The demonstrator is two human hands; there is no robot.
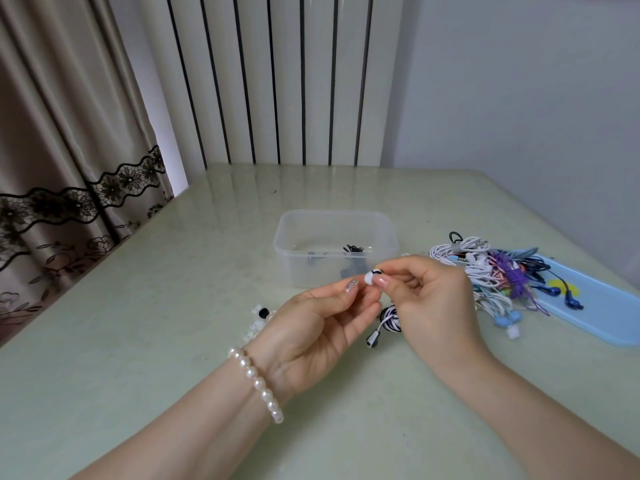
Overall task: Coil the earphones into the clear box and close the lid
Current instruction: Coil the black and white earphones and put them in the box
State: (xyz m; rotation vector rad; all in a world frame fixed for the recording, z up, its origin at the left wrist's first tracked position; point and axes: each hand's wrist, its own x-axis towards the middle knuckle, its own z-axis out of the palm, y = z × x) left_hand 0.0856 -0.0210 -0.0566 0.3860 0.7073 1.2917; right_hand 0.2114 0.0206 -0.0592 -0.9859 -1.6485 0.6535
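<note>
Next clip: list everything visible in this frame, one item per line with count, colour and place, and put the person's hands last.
clear plastic box: one, translucent, lidless, table centre, dark earphones inside.
black-and-white striped earphones: one set, coiled between the hands, one earbud pinched at fingertips, another hanging.
pile of tangled earphones: one heap, white, purple, blue, pink, right of the box.
light blue plastic lid: one, flat on the table's right edge, blue earbuds on it.
small white and black pieces: a few, behind the left wrist; cannot tell what.
pale green glossy table: one, under everything.
beige curtain with black lace: one, left.
pearl bracelet: one, white, left wrist.
left hand: pinches the earbud.
right hand: pinches the same earbud.
</note>
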